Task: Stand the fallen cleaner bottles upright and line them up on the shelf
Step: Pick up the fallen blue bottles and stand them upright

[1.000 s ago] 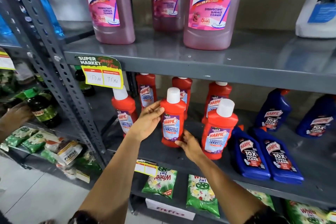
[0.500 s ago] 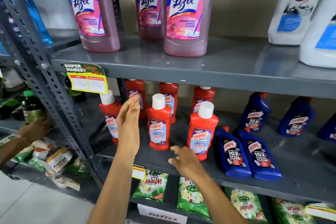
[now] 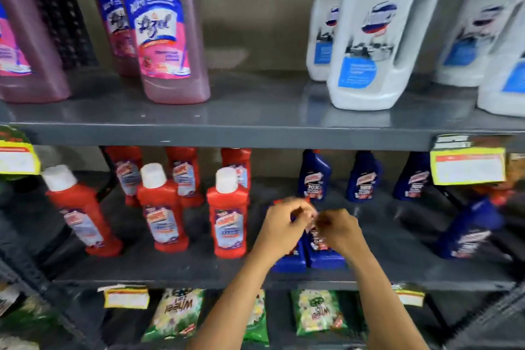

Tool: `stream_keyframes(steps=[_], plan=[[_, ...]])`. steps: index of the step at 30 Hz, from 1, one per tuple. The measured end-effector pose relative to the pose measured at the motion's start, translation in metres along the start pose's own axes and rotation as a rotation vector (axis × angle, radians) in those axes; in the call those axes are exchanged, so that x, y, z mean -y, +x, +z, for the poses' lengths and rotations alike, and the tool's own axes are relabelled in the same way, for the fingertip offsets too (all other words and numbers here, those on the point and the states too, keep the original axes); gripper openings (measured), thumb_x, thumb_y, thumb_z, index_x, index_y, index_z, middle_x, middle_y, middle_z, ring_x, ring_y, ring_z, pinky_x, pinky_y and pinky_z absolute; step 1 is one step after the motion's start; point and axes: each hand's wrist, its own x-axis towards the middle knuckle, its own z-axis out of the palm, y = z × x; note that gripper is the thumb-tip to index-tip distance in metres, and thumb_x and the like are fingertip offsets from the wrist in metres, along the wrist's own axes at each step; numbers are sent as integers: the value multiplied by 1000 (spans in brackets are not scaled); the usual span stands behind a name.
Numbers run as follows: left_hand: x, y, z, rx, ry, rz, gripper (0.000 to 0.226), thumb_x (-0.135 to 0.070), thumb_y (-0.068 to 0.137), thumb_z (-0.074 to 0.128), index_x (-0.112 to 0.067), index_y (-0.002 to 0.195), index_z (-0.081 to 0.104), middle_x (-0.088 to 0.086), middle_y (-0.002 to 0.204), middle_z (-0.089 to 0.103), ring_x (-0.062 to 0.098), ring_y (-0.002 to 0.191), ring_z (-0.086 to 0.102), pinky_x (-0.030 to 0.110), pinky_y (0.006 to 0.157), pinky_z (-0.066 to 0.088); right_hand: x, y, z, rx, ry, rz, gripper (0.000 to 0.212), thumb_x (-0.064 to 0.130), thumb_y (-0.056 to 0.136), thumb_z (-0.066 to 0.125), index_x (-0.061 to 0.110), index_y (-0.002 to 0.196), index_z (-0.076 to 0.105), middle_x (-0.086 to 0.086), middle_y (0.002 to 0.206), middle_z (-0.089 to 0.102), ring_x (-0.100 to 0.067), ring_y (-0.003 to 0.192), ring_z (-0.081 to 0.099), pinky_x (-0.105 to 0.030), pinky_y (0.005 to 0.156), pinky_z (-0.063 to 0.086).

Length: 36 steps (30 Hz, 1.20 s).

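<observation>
Two blue cleaner bottles lie side by side on the grey middle shelf (image 3: 159,270), bases toward me. My left hand (image 3: 281,226) is curled over the neck of the left blue bottle (image 3: 289,261), whose red cap shows above my knuckles. My right hand (image 3: 339,229) is curled on the right blue bottle (image 3: 324,254). Three red bottles stand upright in a front row (image 3: 81,216) (image 3: 162,214) (image 3: 229,219), with more red ones behind. Three blue bottles (image 3: 312,176) stand upright at the back. Another blue bottle (image 3: 468,231) leans at the right. The frame is motion-blurred.
Pink Lizol bottles (image 3: 166,37) and white jugs (image 3: 369,37) stand on the shelf above. Yellow price tags (image 3: 467,169) hang from the shelf edges. Green Wheel packets (image 3: 176,314) lie on the shelf below. A slotted rack post (image 3: 25,273) runs down the left.
Both hands left the red bottles and moved right onto the two fallen blue bottles. The view swung right, bringing the white jugs into view.
</observation>
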Motion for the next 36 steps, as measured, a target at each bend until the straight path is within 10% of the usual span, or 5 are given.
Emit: stream_keyframes(steps=[10, 21, 36], plan=[[96, 107, 56, 182, 408, -653, 31, -12, 90, 44, 5, 99, 68, 23, 110, 70, 33, 104, 66, 39, 87, 52, -100, 26, 4, 96, -49, 334, 43, 42, 92, 46, 7, 110, 63, -19, 109, 69, -34, 98, 67, -36, 82, 56], [105, 136, 82, 305, 410, -771, 54, -51, 92, 43, -8, 119, 60, 15, 123, 63, 32, 114, 58, 41, 105, 42, -112, 45, 31, 230, 514, 498, 40, 30, 93, 50, 0, 118, 57, -24, 119, 63, -42, 97, 67, -51, 83, 58], [90, 144, 94, 327, 84, -829, 46, -36, 100, 36, -6, 132, 49, 17, 135, 54, 32, 123, 51, 44, 110, 37, -102, 39, 29, 286, 922, 575, 15, 16, 96, 49, 2, 103, 50, -11, 86, 56, -23, 74, 60, -38, 64, 60]])
